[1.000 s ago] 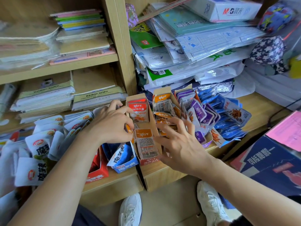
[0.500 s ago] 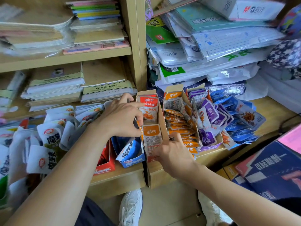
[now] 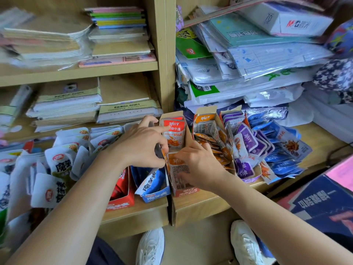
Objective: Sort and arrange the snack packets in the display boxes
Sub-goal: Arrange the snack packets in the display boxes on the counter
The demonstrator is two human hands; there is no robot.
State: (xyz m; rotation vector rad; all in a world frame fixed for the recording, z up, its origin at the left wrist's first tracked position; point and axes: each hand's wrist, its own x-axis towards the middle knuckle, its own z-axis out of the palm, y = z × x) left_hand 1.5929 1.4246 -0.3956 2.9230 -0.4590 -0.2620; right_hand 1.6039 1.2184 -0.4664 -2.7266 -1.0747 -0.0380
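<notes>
Both hands work at one narrow cardboard display box (image 3: 186,191) with a red front, which stands on the wooden shelf (image 3: 317,138) just right of the upright divider. The left hand (image 3: 140,145) is curled over the box's left wall, with its index fingertip on the red-and-white snack packet (image 3: 172,134) that stands upright at the back. The right hand (image 3: 199,166) grasps the orange-and-white snack packet (image 3: 176,169) at the front, thumb along its top edge and fingers spread down its face.

Half a second ago the right hand sat lower, at the box's right front corner, and the packet's face was uncovered. It has since climbed over the packet, while the left hand has kept its place at the wall.

Between the two packets the box's brown inside lies open. The box's front sits close to the shelf lip. A blue display box (image 3: 152,197) stands just beside it on the left. A second cardboard box of orange packets (image 3: 210,137) crowds it on the right, with purple packets (image 3: 248,143) and loose blue packets (image 3: 282,163) beyond. Bare shelf wood shows at the far right.
</notes>
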